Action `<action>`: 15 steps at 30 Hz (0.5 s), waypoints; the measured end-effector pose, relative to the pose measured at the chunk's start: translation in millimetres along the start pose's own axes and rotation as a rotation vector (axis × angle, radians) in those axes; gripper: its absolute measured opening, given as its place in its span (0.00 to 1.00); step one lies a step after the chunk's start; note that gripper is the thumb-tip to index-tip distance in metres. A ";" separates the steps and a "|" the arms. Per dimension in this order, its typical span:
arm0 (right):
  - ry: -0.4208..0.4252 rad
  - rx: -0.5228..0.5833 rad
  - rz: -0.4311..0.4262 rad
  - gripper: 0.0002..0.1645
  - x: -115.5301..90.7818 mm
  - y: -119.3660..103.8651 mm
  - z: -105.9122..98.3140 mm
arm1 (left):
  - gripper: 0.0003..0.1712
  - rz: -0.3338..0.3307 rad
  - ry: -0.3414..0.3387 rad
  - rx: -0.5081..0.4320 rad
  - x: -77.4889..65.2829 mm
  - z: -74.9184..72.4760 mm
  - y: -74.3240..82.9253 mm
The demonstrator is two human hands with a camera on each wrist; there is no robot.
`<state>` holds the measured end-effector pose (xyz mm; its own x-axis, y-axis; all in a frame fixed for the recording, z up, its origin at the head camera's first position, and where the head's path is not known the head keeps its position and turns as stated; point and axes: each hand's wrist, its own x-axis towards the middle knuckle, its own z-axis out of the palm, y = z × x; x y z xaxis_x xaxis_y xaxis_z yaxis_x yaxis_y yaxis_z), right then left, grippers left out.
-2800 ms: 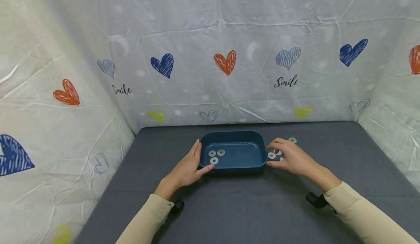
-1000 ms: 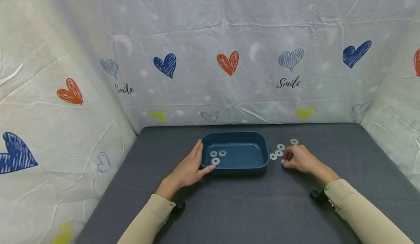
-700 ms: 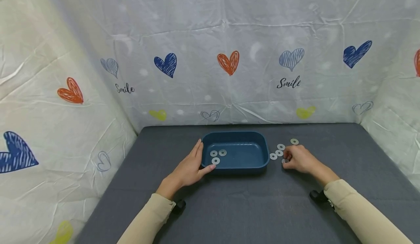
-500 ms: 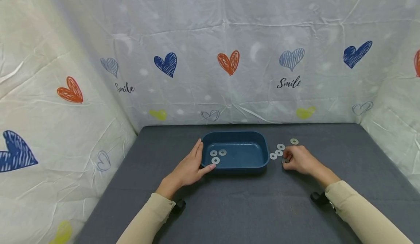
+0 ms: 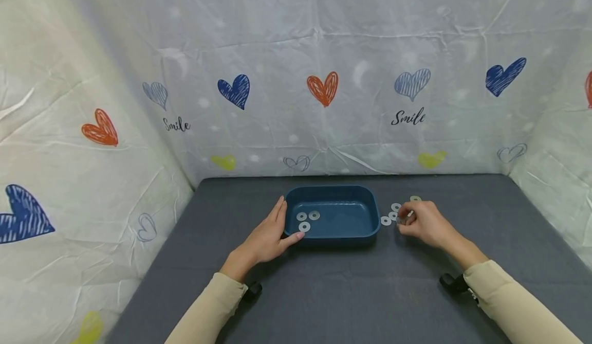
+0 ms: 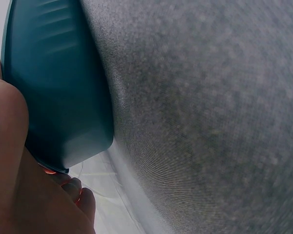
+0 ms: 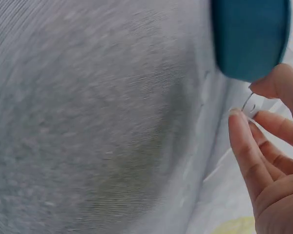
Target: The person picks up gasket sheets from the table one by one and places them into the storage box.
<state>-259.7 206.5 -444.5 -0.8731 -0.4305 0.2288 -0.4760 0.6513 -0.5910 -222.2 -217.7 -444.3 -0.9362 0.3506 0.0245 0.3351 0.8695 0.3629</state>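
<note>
A dark blue rectangular tray (image 5: 344,221) sits on the table with three flat metal washers (image 5: 304,227) at its left end. My left hand (image 5: 261,238) holds the tray's near left corner, fingers along the end wall and thumb over the front rim. Just right of the tray, my right hand (image 5: 424,223) pinches one washer (image 7: 251,105) between thumb and fingertips. In the right wrist view that washer stands on edge, level with the tray's lower corner. Several more washers (image 5: 386,220) lie beside those fingertips, and a yellowish one (image 5: 415,198) behind the hand is partly covered.
A dark grey cloth covers the table (image 5: 351,292). Along its back edge hangs a pale curtain (image 5: 277,123) printed with hearts, which also closes the left and right sides. Black wrist straps (image 5: 453,284) show at the sleeve cuffs.
From among the loose washers, the right hand has picked one up and raised it slightly off the cloth. Earlier its fingertips were down on that washer. The left hand and tray stay put.
</note>
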 end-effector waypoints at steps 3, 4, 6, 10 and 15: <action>0.015 0.008 -0.009 0.08 -0.6 -6.4 -3.5 | 0.62 0.001 0.001 0.001 0.1 -0.6 0.6; 0.019 0.008 -0.014 0.08 -0.7 -8.2 -4.5 | 0.62 0.001 0.000 0.001 0.1 -0.7 0.7; 0.029 0.003 -0.025 0.09 -0.5 -11.5 -6.1 | 0.62 0.001 -0.001 0.003 0.0 -0.9 0.9; 0.053 -0.005 -0.060 0.10 1.3 -17.3 -8.0 | 0.62 0.002 -0.003 0.004 -0.1 -1.0 1.1; 0.081 -0.001 -0.102 0.09 7.7 -26.3 -7.7 | 0.62 0.004 0.000 0.005 -0.4 -0.7 1.2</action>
<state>-254.8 190.9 -421.3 -0.8259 -0.4425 0.3493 -0.5626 0.6077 -0.5605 -221.5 -217.1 -443.1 -0.9350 0.3538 0.0260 0.3391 0.8698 0.3585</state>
